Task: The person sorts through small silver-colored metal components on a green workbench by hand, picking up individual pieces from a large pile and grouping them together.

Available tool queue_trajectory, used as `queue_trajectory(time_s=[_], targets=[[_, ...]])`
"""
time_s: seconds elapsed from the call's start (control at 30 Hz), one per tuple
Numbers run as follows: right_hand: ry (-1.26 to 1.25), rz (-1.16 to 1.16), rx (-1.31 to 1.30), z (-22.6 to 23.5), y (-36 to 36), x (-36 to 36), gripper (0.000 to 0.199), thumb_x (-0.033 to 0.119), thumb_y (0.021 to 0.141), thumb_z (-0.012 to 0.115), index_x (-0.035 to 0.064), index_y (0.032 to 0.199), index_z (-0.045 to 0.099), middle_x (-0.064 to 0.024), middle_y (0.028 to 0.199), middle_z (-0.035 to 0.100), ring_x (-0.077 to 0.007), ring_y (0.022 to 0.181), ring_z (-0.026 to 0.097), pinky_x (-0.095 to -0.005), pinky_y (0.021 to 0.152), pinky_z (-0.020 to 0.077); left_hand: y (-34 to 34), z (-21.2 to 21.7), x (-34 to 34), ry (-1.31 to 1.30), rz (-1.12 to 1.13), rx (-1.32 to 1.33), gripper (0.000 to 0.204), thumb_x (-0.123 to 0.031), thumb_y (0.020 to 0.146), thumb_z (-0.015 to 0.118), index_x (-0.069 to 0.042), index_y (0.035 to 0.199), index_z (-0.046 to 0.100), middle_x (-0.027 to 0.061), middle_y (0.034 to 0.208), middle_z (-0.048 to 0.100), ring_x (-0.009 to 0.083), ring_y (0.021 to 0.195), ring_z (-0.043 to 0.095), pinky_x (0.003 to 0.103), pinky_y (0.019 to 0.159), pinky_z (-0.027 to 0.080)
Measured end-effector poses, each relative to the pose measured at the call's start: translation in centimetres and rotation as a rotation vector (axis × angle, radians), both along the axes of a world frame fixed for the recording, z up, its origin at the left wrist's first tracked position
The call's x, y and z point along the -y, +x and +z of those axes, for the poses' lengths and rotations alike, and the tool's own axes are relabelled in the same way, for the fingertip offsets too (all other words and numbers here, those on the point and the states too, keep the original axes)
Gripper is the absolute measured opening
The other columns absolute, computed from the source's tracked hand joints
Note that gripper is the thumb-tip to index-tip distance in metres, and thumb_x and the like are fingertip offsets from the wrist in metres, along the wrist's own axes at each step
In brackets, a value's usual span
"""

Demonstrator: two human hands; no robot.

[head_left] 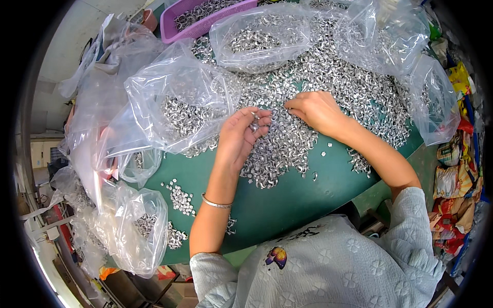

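A wide heap of small, shiny, curved metal pieces (pixel 280 149) spreads over the green tabletop (pixel 287 200). At its middle my left hand (pixel 241 133) is turned palm up, its fingers curled round a few small metal pieces (pixel 254 123). Just to the right, my right hand (pixel 318 112) reaches down with thumb and fingertips pinched together at the heap; whatever lies between them is hidden. A gap separates the two hands. Left of my left forearm lies a small group of nut-like metal bits (pixel 181 199), with a little cluster of curved pieces (pixel 176 236) nearer me.
Clear plastic bags with metal pieces stand left of the heap (pixel 179 113), behind it (pixel 259 38) and at near left (pixel 138 231). A clear bag (pixel 434 102) hangs at the right edge. A purple basket (pixel 205 24) stands at the back. Colourful packages (pixel 457 185) line the right side.
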State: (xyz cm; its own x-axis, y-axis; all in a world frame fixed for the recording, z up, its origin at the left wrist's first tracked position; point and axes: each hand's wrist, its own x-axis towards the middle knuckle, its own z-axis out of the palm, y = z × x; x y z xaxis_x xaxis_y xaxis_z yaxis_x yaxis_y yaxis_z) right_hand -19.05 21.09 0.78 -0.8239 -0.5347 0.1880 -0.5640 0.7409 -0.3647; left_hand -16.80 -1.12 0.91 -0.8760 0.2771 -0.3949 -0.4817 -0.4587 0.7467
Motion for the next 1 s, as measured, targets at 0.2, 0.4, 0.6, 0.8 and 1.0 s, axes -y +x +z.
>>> queue_trajectory(time_s=[0.2,0.4,0.6,0.8,1.0], targets=[[-0.122,-0.040,0.212,1.1,-0.9,-1.1,0.011,0.009,0.085,0.055,0.0061,0.079,0.063,-0.0049,0.070,0.060,-0.0207,0.062,0.062,-0.0373,0.056,0.0511,0.9,0.8,-0.5,0.071,0.150,0.082,0.026,-0.005,0.095,0.046,0.006,0.118,0.052,0.0162,0.105,0.061,0.0190,0.087,0.061,0.031,0.081,0.054],[-1.651,-0.167,1.427,1.4,1.0,-2.7,0.018,0.017,0.090,0.057,-0.0004,0.095,0.058,-0.0091,0.086,0.060,-0.0211,0.075,0.061,-0.0341,0.058,0.0532,2.3,-2.2,1.8,0.507,0.062,0.260,0.032,-0.005,0.094,0.052,0.007,0.123,0.050,0.0063,0.088,0.054,0.0112,0.071,0.049,0.024,0.064,0.047],[-1.122,-0.365,1.225,1.5,1.3,-0.5,0.022,0.020,0.092,0.060,-0.0002,0.099,0.064,-0.0013,0.070,0.056,-0.0141,0.059,0.049,-0.0272,0.052,0.0423,3.0,-0.1,-1.2,-0.399,0.024,-0.101,0.019,-0.012,0.090,0.061,0.000,0.105,0.064,0.0016,0.071,0.053,0.0091,0.058,0.046,0.024,0.050,0.038],[-0.151,-0.067,0.054,-1.1,-0.9,2.6,0.019,0.018,0.079,0.067,0.0125,0.096,0.071,-0.0121,0.081,0.068,-0.0326,0.075,0.065,-0.0456,0.063,0.0508,-0.2,-1.8,-1.3,-1.445,0.066,-0.852,0.017,-0.011,0.079,0.070,-0.002,0.093,0.066,0.0119,0.070,0.055,0.0229,0.059,0.052,0.035,0.057,0.044],[0.020,-0.109,0.106,0.5,-0.1,-0.4,0.012,0.016,0.079,0.066,0.0124,0.089,0.070,-0.0114,0.080,0.068,-0.0303,0.074,0.066,-0.0424,0.063,0.0518,-0.5,-1.3,-0.5,-1.420,-0.106,-0.823,0.019,-0.012,0.079,0.069,-0.002,0.094,0.065,0.0170,0.086,0.064,0.0336,0.077,0.062,0.041,0.068,0.049]])
